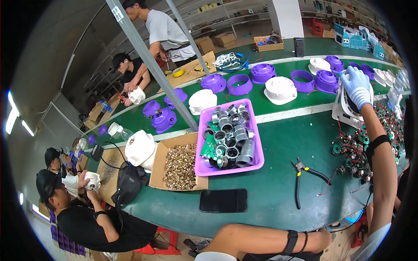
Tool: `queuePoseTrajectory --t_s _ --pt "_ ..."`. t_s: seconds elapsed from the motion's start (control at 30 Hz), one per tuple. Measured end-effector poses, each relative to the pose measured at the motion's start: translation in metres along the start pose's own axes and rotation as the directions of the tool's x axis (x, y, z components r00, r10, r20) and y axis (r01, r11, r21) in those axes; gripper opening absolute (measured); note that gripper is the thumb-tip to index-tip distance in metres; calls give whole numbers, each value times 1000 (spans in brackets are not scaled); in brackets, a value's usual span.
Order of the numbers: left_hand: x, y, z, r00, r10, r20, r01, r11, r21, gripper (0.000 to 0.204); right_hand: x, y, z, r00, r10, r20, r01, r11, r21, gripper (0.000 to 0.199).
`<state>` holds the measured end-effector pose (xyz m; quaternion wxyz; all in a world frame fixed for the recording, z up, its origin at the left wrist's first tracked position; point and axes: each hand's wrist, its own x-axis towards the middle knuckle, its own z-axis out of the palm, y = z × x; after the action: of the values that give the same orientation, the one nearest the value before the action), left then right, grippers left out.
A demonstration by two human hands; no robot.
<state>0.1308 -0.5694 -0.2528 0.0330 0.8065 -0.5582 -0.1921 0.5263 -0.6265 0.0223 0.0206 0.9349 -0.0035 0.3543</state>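
My right hand [356, 89], in a blue-and-white striped glove, is at the far right on a white housing [338, 108] with a dark round opening. Its fingers curve over the housing's top. My left hand [320, 240] is low in front of the table edge, with a black band and a beaded bracelet at the wrist; its fingers do not show clearly. Nearest to my right arm lies a heap of small round green-and-copper parts with red wires [361, 148]. Black-and-yellow cutting pliers [300, 176] rest spread on the green table [270, 204].
A purple basket [259, 163] holds metal rings and green circuit boards. Beside it stand a cardboard box [159, 178] of small brass-coloured parts, a black phone [223, 200] and a black bag [129, 187]. Purple housings [239, 85] line the belt behind a metal post [152, 65]. Several co-workers sit or stand left.
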Motion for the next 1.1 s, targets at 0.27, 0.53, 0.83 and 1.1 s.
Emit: queuePoseTrajectory --t_s 0.27,0.53,0.83,1.1 --pt "-1 -10 -6 996 76 47 -76 997 -2 49 2 -5 7 1000 -3 10 3 1000 15 38" --pt "2 -6 -4 998 68 -13 -68 996 -51 48 -9 -5 -3 954 -88 -287 104 994 43 36" --pt "-6 -6 -11 998 69 11 -68 994 -85 38 -15 -9 -16 982 -80 -170 72 996 -53 34" --pt "1 -5 4 995 81 -59 -83 996 -25 39 -19 -18 -20 976 -43 -215 33 998 -48 32"
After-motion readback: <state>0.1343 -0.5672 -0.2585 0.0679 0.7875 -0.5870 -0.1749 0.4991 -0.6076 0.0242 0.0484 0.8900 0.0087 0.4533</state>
